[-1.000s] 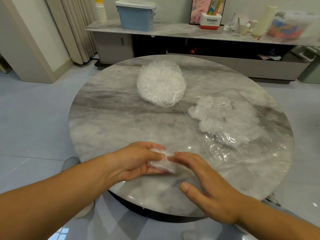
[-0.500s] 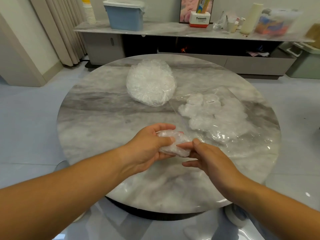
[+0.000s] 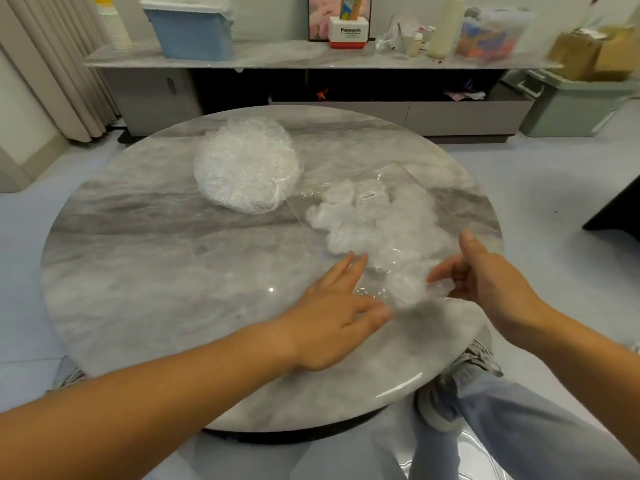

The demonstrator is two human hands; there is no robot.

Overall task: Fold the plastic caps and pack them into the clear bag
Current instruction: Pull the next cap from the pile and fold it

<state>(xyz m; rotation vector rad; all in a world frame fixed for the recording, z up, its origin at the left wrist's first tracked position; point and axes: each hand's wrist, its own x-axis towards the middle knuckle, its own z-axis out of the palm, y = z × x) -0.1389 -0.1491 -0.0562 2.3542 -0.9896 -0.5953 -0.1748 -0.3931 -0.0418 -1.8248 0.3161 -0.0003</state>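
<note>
Folded cap (image 3: 440, 289) moved to right hand (image 3: 491, 285), fingers (image 3: 443, 272) pinching; left hand (image 3: 332, 313) open; Panasonic box (image 3: 350, 32) behind.

A: Where's your unfolded stack?
B: Far side of the bench (image 3: 156, 271) — a round, crinkly heap of plastic caps (image 3: 246, 168), lying flat.
A: And the clear bag (image 3: 405, 178)?
B: Flat, just right of the heap, holding white folded caps (image 3: 363, 220). One crumpled cap (image 3: 440, 289) is pinched in your right hand (image 3: 491, 289) — at the bag's near end.
</note>
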